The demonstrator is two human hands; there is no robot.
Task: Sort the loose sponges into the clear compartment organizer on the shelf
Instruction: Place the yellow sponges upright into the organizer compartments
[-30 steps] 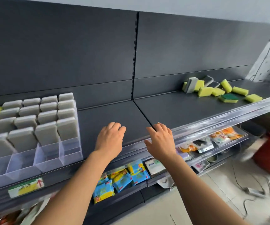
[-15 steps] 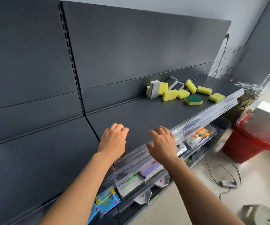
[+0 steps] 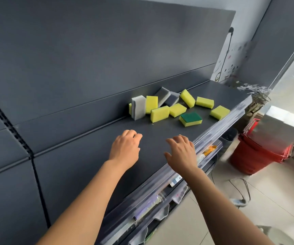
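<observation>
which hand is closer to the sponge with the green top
Right. The right hand hovers open just below the green-topped sponge, a little to its left. The left hand sits further off, below and well to the left. Neither touches it.

Legible text — none; small printed packets [image 3: 175, 181] on the lower dark shelf [image 3: 162, 195] — lettering too blurred to read.

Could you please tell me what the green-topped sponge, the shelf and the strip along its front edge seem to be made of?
Green-topped sponge: soft yellow foam with a rough green scouring layer, judging by its matte, grainy look.
Shelf: probably painted metal; dark grey, smooth, with a dull sheen.
Strip: clear glossy plastic, since it catches bright reflections and goods below show through it.
</observation>
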